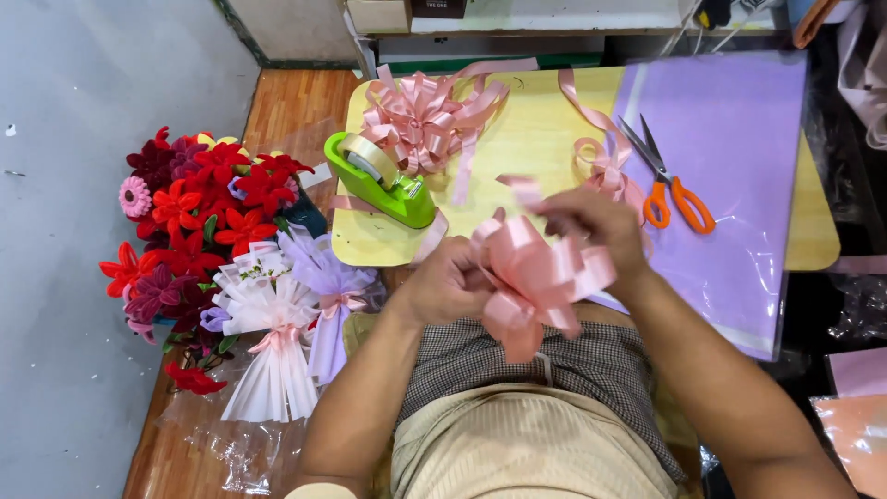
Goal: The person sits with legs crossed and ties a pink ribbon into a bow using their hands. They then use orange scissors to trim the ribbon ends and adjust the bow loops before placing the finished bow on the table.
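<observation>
Both hands work a looped bow of pale pink satin ribbon point(536, 277) held above the person's lap, just at the near edge of the small yellow wooden tabletop point(527, 139). The left hand point(448, 282) is closed around the bow's left side, fingers curled into its loops; the right hand point(591, 222) pinches the upper loops from above, fingertips pressed together on the ribbon.

Just beyond the right hand lie curled scraps of pink ribbon point(601, 157) and orange-handled scissors point(670, 189) resting on a lilac sheet of wrapping paper point(739, 120) that covers the tabletop's right part. Beyond the left hand stands a green tape dispenser point(379, 180), and farther off a finished pink ribbon bow point(420, 115). On the wooden floor to the left sit a bunch of red and pink artificial flowers point(194, 212) and white and lilac wrapped bouquets point(286, 314).
</observation>
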